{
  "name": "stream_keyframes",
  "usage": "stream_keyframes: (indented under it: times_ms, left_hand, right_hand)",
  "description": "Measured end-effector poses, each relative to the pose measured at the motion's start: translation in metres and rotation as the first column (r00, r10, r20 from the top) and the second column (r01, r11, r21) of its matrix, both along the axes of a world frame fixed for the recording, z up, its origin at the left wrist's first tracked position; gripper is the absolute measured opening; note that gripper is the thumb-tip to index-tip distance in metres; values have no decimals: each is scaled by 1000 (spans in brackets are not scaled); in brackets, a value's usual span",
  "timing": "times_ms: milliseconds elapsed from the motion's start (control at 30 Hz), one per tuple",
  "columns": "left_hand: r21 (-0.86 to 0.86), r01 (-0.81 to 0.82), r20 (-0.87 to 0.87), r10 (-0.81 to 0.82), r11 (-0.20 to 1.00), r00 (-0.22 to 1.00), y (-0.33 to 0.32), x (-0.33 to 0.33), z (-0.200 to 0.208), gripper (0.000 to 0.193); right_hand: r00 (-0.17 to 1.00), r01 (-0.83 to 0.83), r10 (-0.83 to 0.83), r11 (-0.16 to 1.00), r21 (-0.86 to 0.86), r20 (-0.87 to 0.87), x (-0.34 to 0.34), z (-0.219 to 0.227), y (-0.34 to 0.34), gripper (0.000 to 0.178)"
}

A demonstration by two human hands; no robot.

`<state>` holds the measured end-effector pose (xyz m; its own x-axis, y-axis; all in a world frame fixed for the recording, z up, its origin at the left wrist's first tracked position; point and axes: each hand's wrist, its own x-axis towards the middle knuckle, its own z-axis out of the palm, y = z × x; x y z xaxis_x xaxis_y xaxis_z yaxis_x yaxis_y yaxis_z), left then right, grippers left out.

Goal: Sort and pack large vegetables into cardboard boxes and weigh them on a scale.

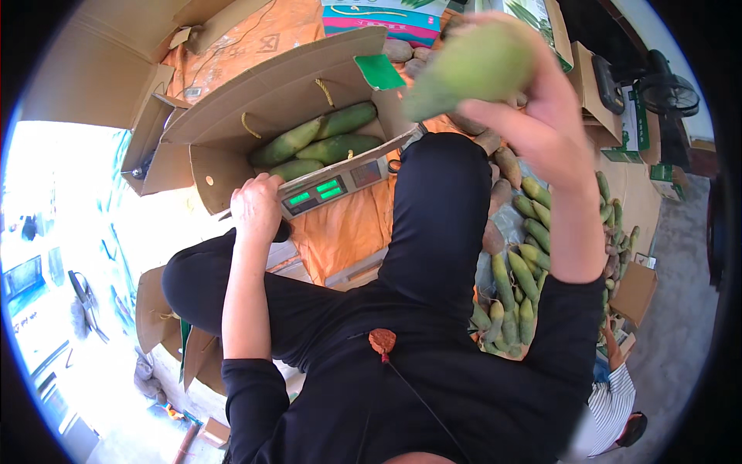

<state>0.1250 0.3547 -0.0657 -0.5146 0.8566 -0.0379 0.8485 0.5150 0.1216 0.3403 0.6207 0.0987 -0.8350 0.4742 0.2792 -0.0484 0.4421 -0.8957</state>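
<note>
My right hand [545,127] is raised at the upper right, its fingers wrapped round a large green radish [488,66], blurred by motion. My left hand [257,203] rests at the near left corner of an open cardboard box [212,174], its fingers curled over the near edge. Several long green radishes [340,148] lie side by side in the box. Yellow rope handles [325,93] hang on its far wall. Under the box's near side is a scale [328,190] with lit green digits.
More green radishes [519,286] lie in rows to the right of my knee, beside brown, rounded roots [495,236]. An orange sheet [348,228] covers the floor. Printed cartons [386,23] stand at the back. A black fan [669,94] is far right, and another person [614,402] is lower right.
</note>
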Motion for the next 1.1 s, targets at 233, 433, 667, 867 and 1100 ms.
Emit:
stream_keyframes:
  times_ms: [233, 433, 667, 867, 1100]
  left_hand:
    - [-89, -12, 28, 14, 996, 1000, 5, 0, 3, 16]
    - [-117, 0, 33, 4, 993, 999, 3, 3, 11, 16]
    - [-71, -4, 51, 7, 997, 999, 6, 1, 4, 15]
    - [-101, -34, 88, 43, 994, 995, 9, 2, 4, 14]
    - [-91, -70, 102, 79, 993, 992, 8, 7, 7, 11]
  right_hand:
    - [939, -245, 55, 798, 550, 338, -95, -43, -36, 51]
    - [915, -216, 69, 916, 338, 398, -68, -42, -3, 40]
    - [815, 302, -361, 932, 199, 454, 98, -128, 65, 37]
    - [487, 537, -451, 830, 151, 748, 246, -281, 16, 30]
    - [-53, 360, -60, 930, 75, 997, 336, -390, -126, 38]
